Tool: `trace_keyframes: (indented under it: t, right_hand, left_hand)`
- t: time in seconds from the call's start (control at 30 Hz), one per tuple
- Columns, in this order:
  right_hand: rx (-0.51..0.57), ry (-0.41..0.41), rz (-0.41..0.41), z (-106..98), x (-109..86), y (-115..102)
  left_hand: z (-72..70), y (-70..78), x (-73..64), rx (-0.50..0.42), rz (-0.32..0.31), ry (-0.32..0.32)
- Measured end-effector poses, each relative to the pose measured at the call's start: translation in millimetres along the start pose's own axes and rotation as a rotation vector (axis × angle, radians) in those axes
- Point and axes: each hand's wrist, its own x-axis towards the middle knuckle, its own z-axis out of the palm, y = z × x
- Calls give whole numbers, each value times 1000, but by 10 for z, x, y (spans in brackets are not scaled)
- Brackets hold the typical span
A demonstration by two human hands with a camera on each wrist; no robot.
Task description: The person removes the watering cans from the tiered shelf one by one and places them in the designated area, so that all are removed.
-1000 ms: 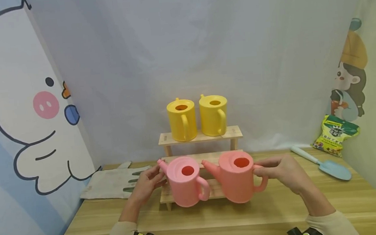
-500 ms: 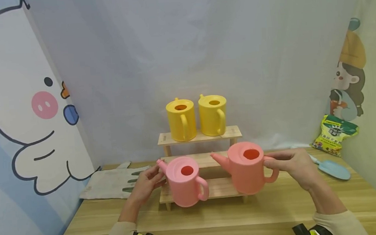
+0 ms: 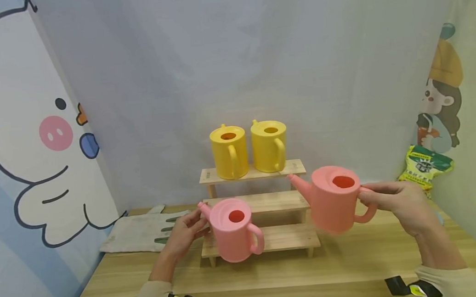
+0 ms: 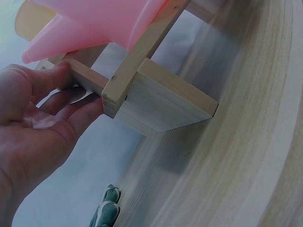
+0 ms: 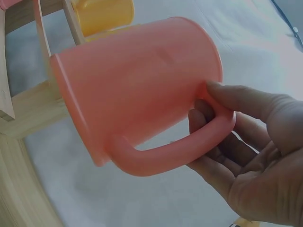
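My right hand (image 3: 399,201) grips the handle of a coral-pink watering can (image 3: 334,201), held in the air right of the wooden tiered stand (image 3: 262,202). In the right wrist view, fingers curl round the top of the handle (image 5: 165,158). A lighter pink watering can (image 3: 232,236) stands on the lowest tier, spout to the left. Beside it, my left hand (image 3: 183,235) holds the stand's left side; in the left wrist view the thumb lies over a wooden bar (image 4: 87,75) with the fingers below. Two yellow watering cans (image 3: 229,153) stand on the top tier.
A pale cloth glove (image 3: 136,231) lies at the table's back left. At the right, a yellow-green packet (image 3: 423,165) leans by the wall, and a light blue trowel (image 3: 439,217) is mostly hidden behind my right hand. A curtain closes off the back.
My right hand has lifted the coral-pink watering can up and to the right, away from the stand. The left hand and the other cans have stayed in place.
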Motion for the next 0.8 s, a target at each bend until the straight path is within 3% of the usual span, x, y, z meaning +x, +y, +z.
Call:
trace_keyframes:
  t: [0.3, 0.57, 0.8]
  right_hand:
    - [108, 80, 40, -206, -9, 39]
    - [2, 163, 87, -168, 33, 131]
    - [-52, 251, 163, -41, 117, 283]
  left_hand:
    - [12, 4, -20, 46, -14, 7]
    - [13, -24, -20, 1, -8, 6]
    - [11, -8, 7, 29, 2, 10]
